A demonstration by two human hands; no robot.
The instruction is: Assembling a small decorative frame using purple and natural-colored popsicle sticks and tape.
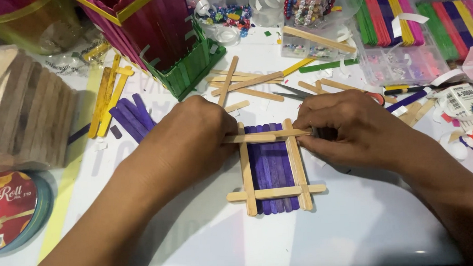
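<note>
two bare hands work over a white bench (355, 233) at a small panel of purple craft sticks (272, 171), framed by plain wooden sticks and lying flat at the middle of the bench. the left hand (192, 132) curls over the panel's upper left corner, its fingers pressed together on the top wooden stick (263, 137). the right hand (346, 129) pinches the right end of that same stick between thumb and fingers. loose wooden sticks (245, 85) lie just behind the hands, loose purple sticks (131, 118) to the left, and a green and magenta stick box (165, 41) stands farther back.
</note>
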